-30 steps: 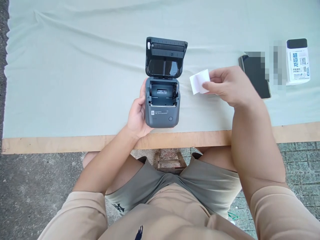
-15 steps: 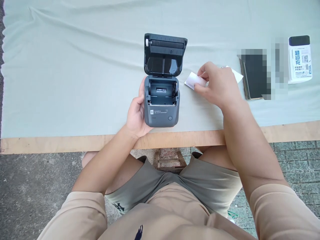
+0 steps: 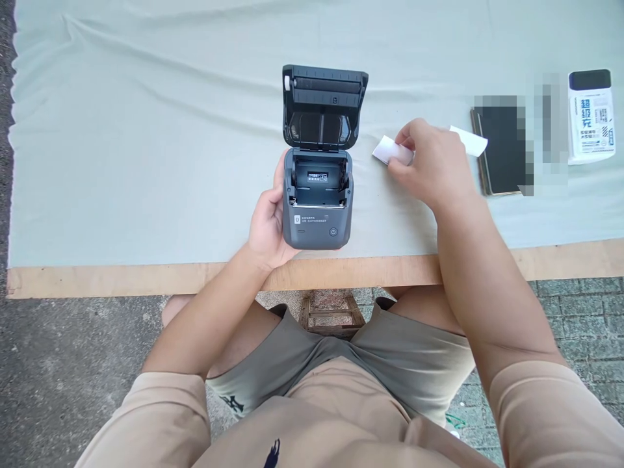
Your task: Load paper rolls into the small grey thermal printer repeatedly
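My left hand (image 3: 266,227) grips a dark grey label printer (image 3: 316,227) from its left side, fingers wrapped behind it. The printer's black lid (image 3: 322,107) stands swung open, and its paper bay shows no roll inside. To the right, my right hand (image 3: 431,159) pinches a white paper strip (image 3: 392,151) between thumb and fingers, a little apart from the printer. One curled end of the strip points toward the printer. White paper (image 3: 468,141) also shows beyond the knuckles; the hand hides whether the two parts join.
A dark phone (image 3: 502,153), partly blurred out, lies right of my right hand. Farther right is a white power bank (image 3: 591,123) with a black end and blue print. Pale green cloth (image 3: 146,162) covers the table, whose bare wooden edge (image 3: 121,279) runs before my lap.
My right hand has shifted slightly right with the paper strip, away from the printer. More white paper shows past its knuckles. The left hand still holds the printer; the view has shifted slightly.
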A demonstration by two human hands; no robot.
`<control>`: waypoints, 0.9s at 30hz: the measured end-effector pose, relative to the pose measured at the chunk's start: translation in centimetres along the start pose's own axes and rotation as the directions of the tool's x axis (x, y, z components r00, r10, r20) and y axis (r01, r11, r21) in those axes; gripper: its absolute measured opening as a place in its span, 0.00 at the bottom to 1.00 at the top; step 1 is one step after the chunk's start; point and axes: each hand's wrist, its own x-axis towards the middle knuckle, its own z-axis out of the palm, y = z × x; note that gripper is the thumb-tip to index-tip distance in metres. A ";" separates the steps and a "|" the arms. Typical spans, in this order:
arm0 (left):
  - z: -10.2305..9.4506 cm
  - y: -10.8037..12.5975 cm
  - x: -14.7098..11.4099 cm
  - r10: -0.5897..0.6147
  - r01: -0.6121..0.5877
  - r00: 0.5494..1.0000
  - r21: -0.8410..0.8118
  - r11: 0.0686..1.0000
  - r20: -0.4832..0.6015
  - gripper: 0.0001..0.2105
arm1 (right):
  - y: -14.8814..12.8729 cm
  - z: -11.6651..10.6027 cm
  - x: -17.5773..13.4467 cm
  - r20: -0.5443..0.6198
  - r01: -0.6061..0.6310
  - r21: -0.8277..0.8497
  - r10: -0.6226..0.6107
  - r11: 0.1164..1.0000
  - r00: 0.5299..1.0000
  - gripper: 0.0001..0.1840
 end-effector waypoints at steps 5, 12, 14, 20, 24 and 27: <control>-0.2 0.0 0.0 -0.020 0.020 1.000 -0.007 1.000 0.018 0.31 | 0.2 0.0 -0.3 -0.019 0.032 0.036 -0.031 0.999 0.999 0.14; 0.0 0.0 -0.2 -0.015 0.015 1.000 0.004 1.000 0.016 0.31 | 0.0 -0.8 -1.2 -0.100 0.080 0.130 -0.067 0.988 0.993 0.18; 0.1 0.0 -0.2 -0.011 0.011 1.000 0.001 1.000 0.017 0.30 | 0.0 -1.3 -1.6 -0.178 0.120 0.153 -0.092 0.981 0.980 0.17; 0.1 0.0 -0.2 -0.026 0.026 1.000 -0.010 1.000 0.014 0.30 | 2.0 -3.0 -2.2 -0.424 0.191 0.141 -0.115 0.971 0.898 0.15; 0.2 0.0 -0.2 -0.019 0.019 1.000 -0.008 1.000 0.006 0.31 | 4.3 -4.0 -2.1 -0.484 0.074 0.178 0.022 0.981 0.875 0.19; 0.1 0.0 -0.2 -0.022 0.022 1.000 -0.011 1.000 0.008 0.31 | 5.2 -4.3 -2.2 -0.314 -0.113 0.187 0.168 0.976 0.934 0.19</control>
